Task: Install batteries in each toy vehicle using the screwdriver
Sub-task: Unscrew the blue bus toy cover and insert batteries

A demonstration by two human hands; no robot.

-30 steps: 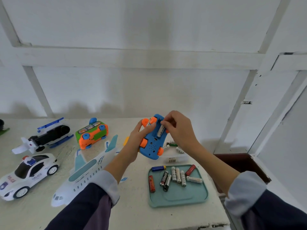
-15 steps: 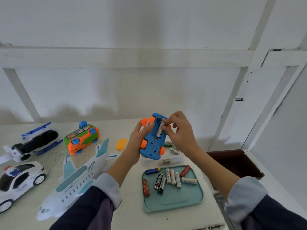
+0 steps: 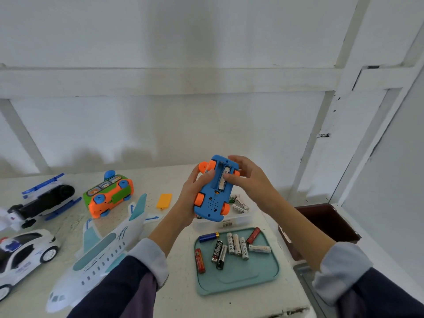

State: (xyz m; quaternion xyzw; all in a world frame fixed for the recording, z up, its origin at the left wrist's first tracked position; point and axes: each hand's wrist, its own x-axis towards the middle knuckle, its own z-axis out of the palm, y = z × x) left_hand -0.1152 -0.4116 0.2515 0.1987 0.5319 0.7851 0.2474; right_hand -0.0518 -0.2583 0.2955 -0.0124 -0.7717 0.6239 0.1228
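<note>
Cradling the blue toy car (image 3: 210, 198) belly-up above the table, the left hand (image 3: 191, 198) wraps its fingers round the car's left flank with the thumb lying across the underside beside the open battery bay. The right hand (image 3: 246, 180) comes in from the other side, its fingertips (image 3: 227, 176) pressing on a white battery (image 3: 222, 183) that lies lengthwise in the bay; the other fingers curl round the car's upper right corner.

To do this step well, I judge the battery should be pushed in against the spring end first, then pressed flat until it sits level with the bay floor, with the left hand keeping the car steady and tilted toward the face so the polarity marks can be read. A second cell looks needed, since the slot nearer the left thumb appears empty.

Below the hands lies a teal tray (image 3: 263, 281) of loose batteries (image 3: 236, 244), and just under the car a clear box (image 3: 238, 220) holds more. The orange cover (image 3: 164, 201) rests on the table left of the left hand.

Hard to tell: the polarity marks, the battery's ends and the spring contacts are too small or covered by fingers. No screwdriver shows anywhere in view. The toys far left of the left hand are partly cut off by the frame.
</note>
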